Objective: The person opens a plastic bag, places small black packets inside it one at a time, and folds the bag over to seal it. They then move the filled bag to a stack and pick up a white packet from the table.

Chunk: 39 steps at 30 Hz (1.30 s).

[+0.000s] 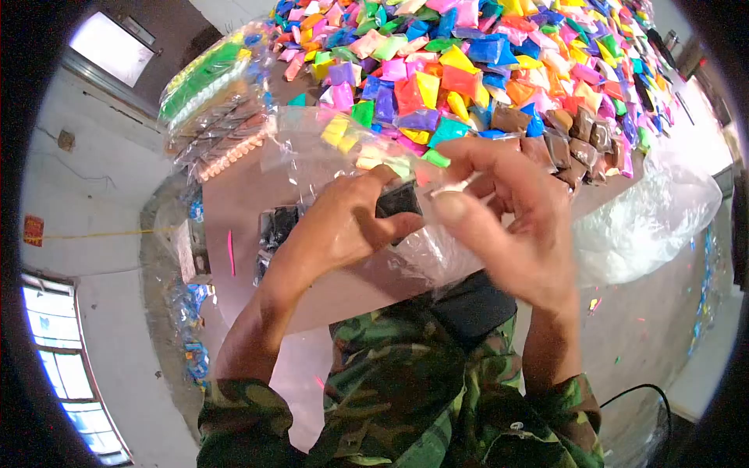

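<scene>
My left hand (343, 214) is closed around a small black packet (400, 201), held between its thumb and fingers above the table. A clear plastic bag (429, 253) hangs in crumpled folds below and beside that packet. Facing it, my right hand (519, 222) is curled with thumb and fingers drawn together, slightly blurred. Something whitish shows at its fingertips, too smeared to name. Pale yellow and green packets (338, 134) show through clear film just beyond my left hand. More black packets (277, 228) lie on the table left of my left wrist.
A large heap of colourful packets (468, 62) covers the table's far side, with brown packets (581, 148) at its near right edge. Stacked clear bags of packets (211, 93) stand far left. A big translucent bag (647, 226) sits right. A pink strip (231, 252) lies on the table (328, 292).
</scene>
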Motion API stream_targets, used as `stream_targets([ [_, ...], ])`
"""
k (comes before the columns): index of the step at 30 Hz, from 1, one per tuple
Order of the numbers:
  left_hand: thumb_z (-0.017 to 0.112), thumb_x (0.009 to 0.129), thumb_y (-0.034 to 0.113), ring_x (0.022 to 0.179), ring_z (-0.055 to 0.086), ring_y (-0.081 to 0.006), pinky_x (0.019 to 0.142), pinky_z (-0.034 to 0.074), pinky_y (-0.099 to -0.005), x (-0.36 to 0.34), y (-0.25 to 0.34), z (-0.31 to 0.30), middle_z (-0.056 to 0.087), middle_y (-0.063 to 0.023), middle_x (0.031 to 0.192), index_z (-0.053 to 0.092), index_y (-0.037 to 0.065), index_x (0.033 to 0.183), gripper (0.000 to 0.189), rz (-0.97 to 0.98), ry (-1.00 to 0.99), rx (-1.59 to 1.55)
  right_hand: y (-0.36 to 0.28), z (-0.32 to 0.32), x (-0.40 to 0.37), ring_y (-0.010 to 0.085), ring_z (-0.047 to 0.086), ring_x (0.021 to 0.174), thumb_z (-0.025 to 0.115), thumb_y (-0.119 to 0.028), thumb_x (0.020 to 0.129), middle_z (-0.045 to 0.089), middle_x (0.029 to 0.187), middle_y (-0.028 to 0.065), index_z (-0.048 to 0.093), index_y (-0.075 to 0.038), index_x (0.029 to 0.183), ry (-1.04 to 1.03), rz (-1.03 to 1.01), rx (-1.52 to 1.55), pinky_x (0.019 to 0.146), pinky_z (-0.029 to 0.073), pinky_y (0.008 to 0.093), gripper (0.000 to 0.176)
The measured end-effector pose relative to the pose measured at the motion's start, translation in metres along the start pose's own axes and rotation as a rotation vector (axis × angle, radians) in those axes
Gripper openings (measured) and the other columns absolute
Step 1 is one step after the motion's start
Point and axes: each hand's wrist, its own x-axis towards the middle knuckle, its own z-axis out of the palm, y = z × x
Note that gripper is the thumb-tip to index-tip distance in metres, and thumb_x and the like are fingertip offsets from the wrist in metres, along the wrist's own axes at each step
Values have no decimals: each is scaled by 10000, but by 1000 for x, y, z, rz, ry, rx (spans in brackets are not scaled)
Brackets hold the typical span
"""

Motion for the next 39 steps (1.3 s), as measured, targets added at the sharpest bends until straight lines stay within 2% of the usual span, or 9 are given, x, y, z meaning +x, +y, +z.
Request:
stream_targets([
  [4, 800, 845, 348, 871, 699, -373, 774, 534, -452, 16, 0, 7, 710, -239, 949, 669, -8, 1159, 493, 26, 14, 26, 47, -22, -9, 223, 616, 1172, 894, -463, 781, 562, 1422, 114, 423, -26, 1525, -4, -33, 431, 908, 506, 361, 983],
  [7, 808, 849, 375, 859, 695, -341, 787, 540, -433, 28, -14, 17, 714, -206, 956, 667, -1, 1181, 522, 40, 56, 64, 86, -16, -44, 314, 541, 1341, 940, -545, 660, 487, 1522, 177, 329, -10, 1572, 1, -12, 199, 1048, 467, 456, 1221],
  [12, 784, 878, 376, 820, 699, -337, 761, 546, -427, 40, -17, 32, 701, -205, 962, 665, -8, 1168, 495, 231, 154, 36, 120, 20, -73, 392, 570, 1303, 907, -282, 774, 552, 1439, 244, 408, -26, 1523, -45, 230, -152, 1073, 468, 466, 936],
  [18, 704, 950, 353, 593, 659, -234, 576, 523, -360, 49, -4, 27, 675, -148, 814, 670, -13, 1092, 394, -21, -64, -16, 127, 34, -66, 421, 652, 1119, 802, -103, 830, 657, 1239, 235, 491, -29, 1452, -24, 184, -62, 972, 514, 455, 699],
  [21, 676, 970, 342, 580, 647, -180, 532, 500, -341, 50, -18, 26, 638, -106, 718, 671, -7, 1035, 355, 192, -86, 45, 126, 37, -67, 418, 662, 1066, 803, -99, 827, 662, 1213, 228, 492, -42, 1458, -28, 287, 10, 935, 521, 464, 705],
  [27, 699, 949, 295, 653, 619, -119, 602, 502, -313, 45, 1, 8, 636, -56, 708, 686, -4, 969, 300, -208, -354, 4, 132, 36, -71, 408, 642, 1147, 829, -125, 806, 647, 1251, 236, 464, -57, 1498, 16, 202, -128, 976, 513, 454, 785],
  [30, 720, 940, 299, 701, 608, -101, 641, 508, -311, 43, 2, 14, 641, -36, 717, 697, 0, 958, 300, -76, -340, -41, 129, 32, -65, 417, 614, 1220, 847, -142, 791, 629, 1300, 241, 438, -49, 1514, -12, 106, -145, 1018, 502, 454, 836],
  [33, 731, 938, 333, 720, 611, -104, 649, 509, -323, 48, -3, 26, 642, -41, 726, 701, 2, 965, 333, -42, -326, 49, 123, 39, -61, 248, 637, 1181, 853, -98, 801, 663, 1260, 147, 531, -28, 1430, 21, 138, -81, 1031, 487, 385, 710],
  [39, 674, 979, 350, 750, 644, -146, 680, 525, -359, 49, -10, 36, 695, -113, 785, 719, 1, 1032, 356, -90, -362, 67, 132, 42, -59, 369, 606, 1273, 876, -169, 786, 615, 1366, 214, 457, -34, 1500, 10, 116, 4, 1063, 484, 435, 839],
])
